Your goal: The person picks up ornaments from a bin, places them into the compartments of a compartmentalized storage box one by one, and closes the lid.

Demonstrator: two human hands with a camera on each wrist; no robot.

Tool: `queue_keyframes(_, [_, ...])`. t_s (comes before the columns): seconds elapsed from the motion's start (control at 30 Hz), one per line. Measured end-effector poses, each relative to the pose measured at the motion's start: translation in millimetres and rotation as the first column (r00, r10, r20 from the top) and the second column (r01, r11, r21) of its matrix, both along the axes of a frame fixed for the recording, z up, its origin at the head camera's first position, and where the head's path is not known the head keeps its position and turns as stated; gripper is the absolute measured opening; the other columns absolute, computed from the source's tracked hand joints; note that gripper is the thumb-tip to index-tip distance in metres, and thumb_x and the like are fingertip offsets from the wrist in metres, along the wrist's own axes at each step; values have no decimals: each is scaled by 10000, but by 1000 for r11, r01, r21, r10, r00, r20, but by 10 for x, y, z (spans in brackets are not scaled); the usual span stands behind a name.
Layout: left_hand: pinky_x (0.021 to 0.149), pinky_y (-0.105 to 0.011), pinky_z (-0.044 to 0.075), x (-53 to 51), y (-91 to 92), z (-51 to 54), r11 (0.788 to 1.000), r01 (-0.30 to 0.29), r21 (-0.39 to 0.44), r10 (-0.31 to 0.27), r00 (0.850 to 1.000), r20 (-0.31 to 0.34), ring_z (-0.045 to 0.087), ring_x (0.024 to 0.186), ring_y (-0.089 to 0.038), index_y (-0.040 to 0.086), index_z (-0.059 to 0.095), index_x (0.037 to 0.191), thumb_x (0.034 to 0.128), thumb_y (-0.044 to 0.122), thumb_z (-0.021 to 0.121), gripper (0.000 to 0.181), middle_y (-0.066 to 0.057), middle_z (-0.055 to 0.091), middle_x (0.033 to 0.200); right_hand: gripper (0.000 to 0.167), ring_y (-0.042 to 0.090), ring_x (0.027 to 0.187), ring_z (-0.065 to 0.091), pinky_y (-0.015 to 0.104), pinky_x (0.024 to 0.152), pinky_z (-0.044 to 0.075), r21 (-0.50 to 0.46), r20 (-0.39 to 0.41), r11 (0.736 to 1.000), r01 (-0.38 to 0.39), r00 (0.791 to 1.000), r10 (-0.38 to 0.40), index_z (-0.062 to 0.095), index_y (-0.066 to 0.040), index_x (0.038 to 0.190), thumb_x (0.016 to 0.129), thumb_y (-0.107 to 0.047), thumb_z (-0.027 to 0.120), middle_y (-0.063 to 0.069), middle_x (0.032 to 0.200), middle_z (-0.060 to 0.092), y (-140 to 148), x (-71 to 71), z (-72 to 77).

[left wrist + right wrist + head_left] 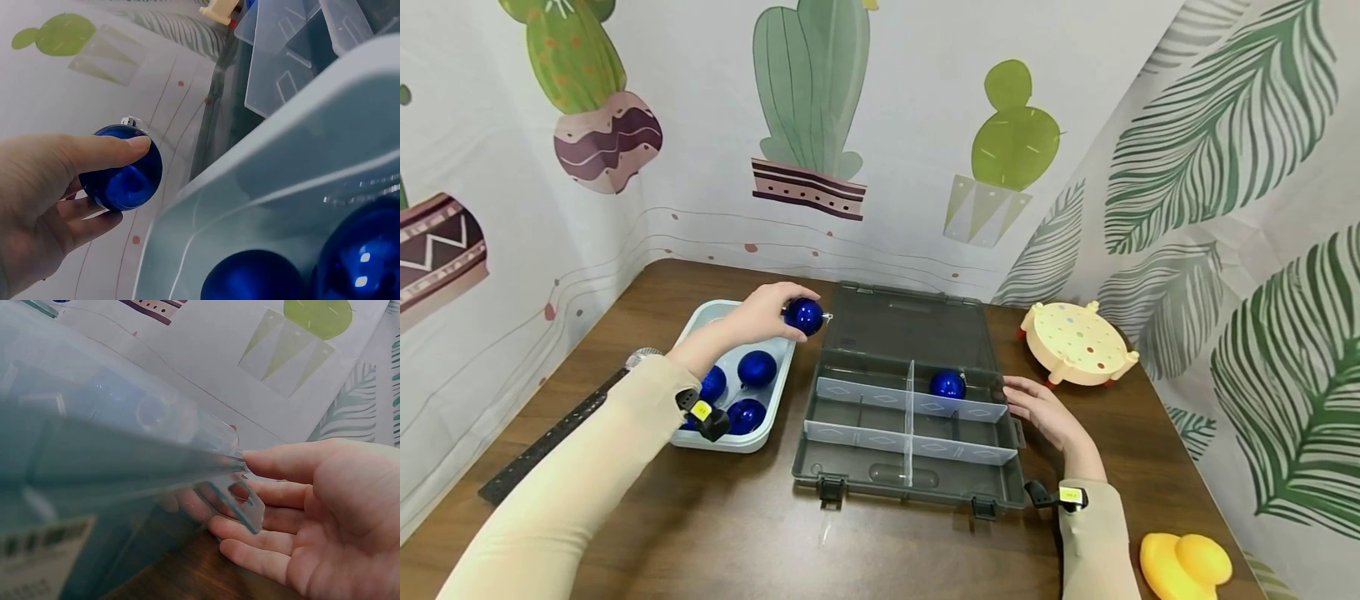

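My left hand holds a shiny blue Christmas ball with a silver cap, above the far right rim of a light-blue tub. In the left wrist view, the thumb lies across the blue ball and fingers curl beneath it. More blue balls lie in the tub. A dark translucent divider box stands with its lid laid back; one blue ball sits in its far right compartment. Resting against the box's right side is my right hand, its thumb at the rim and fingers extended along the outside.
White dividers part the box into several compartments. A cream round toy table stands at the back right, and a yellow rubber duck at the front right. On the left lies a long black speckled bar, partly behind the left sleeve.
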State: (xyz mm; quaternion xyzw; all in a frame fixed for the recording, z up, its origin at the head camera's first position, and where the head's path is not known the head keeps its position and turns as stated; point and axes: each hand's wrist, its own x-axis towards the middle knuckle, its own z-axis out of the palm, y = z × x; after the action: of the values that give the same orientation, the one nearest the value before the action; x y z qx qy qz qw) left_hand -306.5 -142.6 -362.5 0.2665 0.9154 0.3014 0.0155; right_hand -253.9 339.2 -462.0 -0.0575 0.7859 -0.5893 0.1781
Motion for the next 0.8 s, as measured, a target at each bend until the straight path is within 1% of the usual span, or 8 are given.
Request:
queue_keyframes(0.13, [1046, -543, 430, 21, 92, -18, 1000, 12, -2, -12, 1000, 10, 511, 1265, -399, 25, 563, 1335, 765, 108, 828, 634, -208, 560, 1364, 567, -24, 1082, 532, 110, 907, 450, -3, 4, 1000, 0, 1000, 0, 278, 141, 1451, 1041, -212, 452, 348, 1482, 308, 1, -2, -6])
queue_keyframes(0.3, [1040, -555, 433, 55, 215, -29, 999, 44, -20, -44, 999, 10, 516, 1260, -401, 31, 571, 1330, 768, 114, 828, 623, -204, 565, 1361, 568, -37, 1063, 536, 111, 901, 453, -6, -1, 1000, 5, 1000, -5, 279, 152, 1444, 1041, -209, 452, 353, 1471, 315, 4, -3, -18])
queue_keyframes(0.5, [1027, -535, 457, 87, 349, -67, 993, 105, -48, -105, 995, 5, 540, 1239, -393, 43, 589, 1315, 768, 122, 832, 604, -193, 581, 1341, 584, -42, 1056, 534, 111, 897, 458, 6, -13, 1000, 2, 1000, -2, 286, 151, 1441, 1038, -233, 463, 335, 1463, 335, 4, -16, -45])
queue_keyframes(0.67, [1035, -514, 455, 103, 454, -111, 985, 153, -78, -152, 988, 13, 543, 1245, -380, 43, 585, 1319, 762, 116, 836, 615, -182, 584, 1341, 561, -61, 1039, 546, 119, 892, 468, -3, -19, 1000, 14, 1000, -14, 296, 148, 1440, 1038, -205, 463, 309, 1453, 357, 14, -18, -61])
queue_keyframes(0.8, [1038, -499, 455, 95, 547, -156, 977, 186, -101, -186, 982, 15, 543, 1248, -368, 35, 586, 1314, 760, 108, 836, 613, -175, 589, 1336, 565, -45, 1061, 546, 119, 898, 465, -4, -20, 1000, 6, 1000, -6, 285, 150, 1444, 1042, -208, 455, 327, 1459, 346, 22, -17, -53])
